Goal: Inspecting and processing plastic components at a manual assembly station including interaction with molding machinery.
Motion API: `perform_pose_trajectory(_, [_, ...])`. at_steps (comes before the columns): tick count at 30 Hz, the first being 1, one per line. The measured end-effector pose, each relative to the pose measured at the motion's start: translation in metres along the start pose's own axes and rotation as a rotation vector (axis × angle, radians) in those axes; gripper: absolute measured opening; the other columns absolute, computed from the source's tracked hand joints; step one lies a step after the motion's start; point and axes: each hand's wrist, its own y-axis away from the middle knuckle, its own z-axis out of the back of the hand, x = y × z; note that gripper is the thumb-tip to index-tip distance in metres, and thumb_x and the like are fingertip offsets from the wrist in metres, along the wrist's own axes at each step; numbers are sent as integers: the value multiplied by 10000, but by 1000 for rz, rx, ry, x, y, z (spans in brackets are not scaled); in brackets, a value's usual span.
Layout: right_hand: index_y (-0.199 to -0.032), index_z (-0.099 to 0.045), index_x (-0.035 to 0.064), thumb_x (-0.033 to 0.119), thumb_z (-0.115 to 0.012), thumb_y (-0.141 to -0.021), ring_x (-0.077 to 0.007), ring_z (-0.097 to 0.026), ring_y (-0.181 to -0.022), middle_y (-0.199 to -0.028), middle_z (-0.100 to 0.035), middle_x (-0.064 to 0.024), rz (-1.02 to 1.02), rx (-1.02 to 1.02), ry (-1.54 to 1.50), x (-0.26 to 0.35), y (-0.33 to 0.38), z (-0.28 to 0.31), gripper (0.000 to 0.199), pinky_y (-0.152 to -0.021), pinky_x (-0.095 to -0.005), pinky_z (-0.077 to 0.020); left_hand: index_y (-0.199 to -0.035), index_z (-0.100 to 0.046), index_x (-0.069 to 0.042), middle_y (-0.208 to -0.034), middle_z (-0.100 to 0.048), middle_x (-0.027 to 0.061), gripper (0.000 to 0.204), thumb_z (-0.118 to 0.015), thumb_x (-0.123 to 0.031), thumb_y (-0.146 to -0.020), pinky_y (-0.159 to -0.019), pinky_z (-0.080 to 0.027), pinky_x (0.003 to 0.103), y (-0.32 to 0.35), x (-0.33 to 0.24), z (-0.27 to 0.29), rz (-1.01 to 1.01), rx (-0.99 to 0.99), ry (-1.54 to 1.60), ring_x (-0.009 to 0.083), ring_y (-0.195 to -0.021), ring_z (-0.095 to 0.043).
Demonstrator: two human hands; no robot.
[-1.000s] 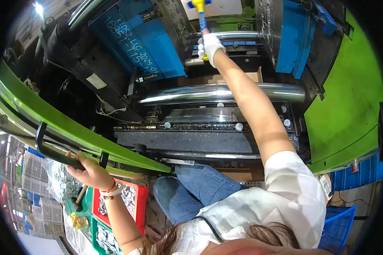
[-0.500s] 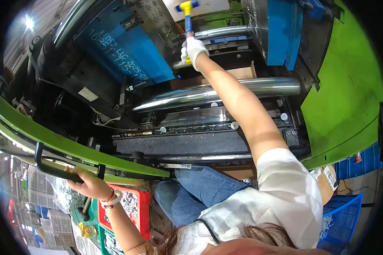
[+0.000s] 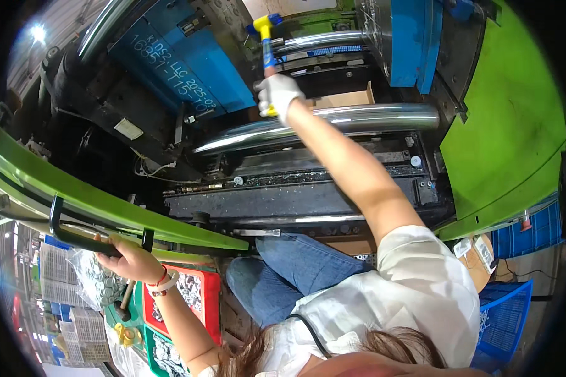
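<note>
Right hand (image 3: 278, 93), gloved white, fingers wrapping fully around the shaft of a mallet (image 3: 265, 39); nothing else in the grip. Mallet is standing near upright, yellow-and-blue head at 12 o'clock from the fist, yellow butt end poking out at 6. It's sitting deep inside the machine, just above the chrome bar (image 3: 333, 122), with the blue block (image 3: 182, 60) at 9 o'clock and a cardboard box (image 3: 343, 98) at 3. Left hand (image 3: 129, 256) is closing bare fingers over the black handle (image 3: 75, 237) on the green door (image 3: 107, 204), at 7 o'clock from the mallet and well apart. Red tray (image 3: 198, 301) is lying at 4 o'clock from that hand, a bag of small round parts (image 3: 94, 283) at 8.
</note>
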Motion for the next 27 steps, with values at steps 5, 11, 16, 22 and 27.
perform_pose_trajectory(5, [-818,-432,62,497,-325,-982,-234,-475,-327,-477,-459,-80,412,-227,-156,21,-6,4,477,-335,-374,-425,-1169,-492,56,-1035,-526,129,284,-496,-105,-935,-733,-444,283,1,-3,-3,-4,-17,-4,167,-828,-518])
perform_pose_trajectory(11, [-772,-454,69,424,-398,-984,-191,-477,-361,-503,-457,-54,164,-88,168,-2,17,-24,418,-343,-356,-418,-1145,-508,43,-1015,-517,119,260,-496,-106,-933,-722,-429,261,-1,-2,0,47,5,2,156,-822,-509])
perform_pose_trajectory(16, [-774,-444,73,487,-417,-963,-181,-454,-355,-516,-453,-45,329,-16,54,24,25,11,456,-350,-343,-414,-1169,-496,51,-1067,-510,145,271,-500,-91,-938,-751,-458,295,-2,1,-2,-29,-7,1,176,-871,-536])
perform_pose_trajectory(22, [-824,-471,54,491,-350,-979,-244,-482,-364,-502,-467,-89,527,-205,-210,19,18,-13,479,-372,-378,-431,-1170,-496,56,-1091,-510,153,274,-503,-85,-936,-774,-463,311,0,-2,-2,-20,-9,-27,194,-898,-548])
perform_pose_trajectory(27, [-787,-475,102,487,-405,-965,-202,-414,-376,-510,-423,-45,-44,56,-124,7,26,5,430,-372,-351,-374,-1170,-504,56,-1104,-509,150,280,-513,-79,-925,-812,-453,318,-1,-6,-1,31,-11,-23,207,-919,-540])
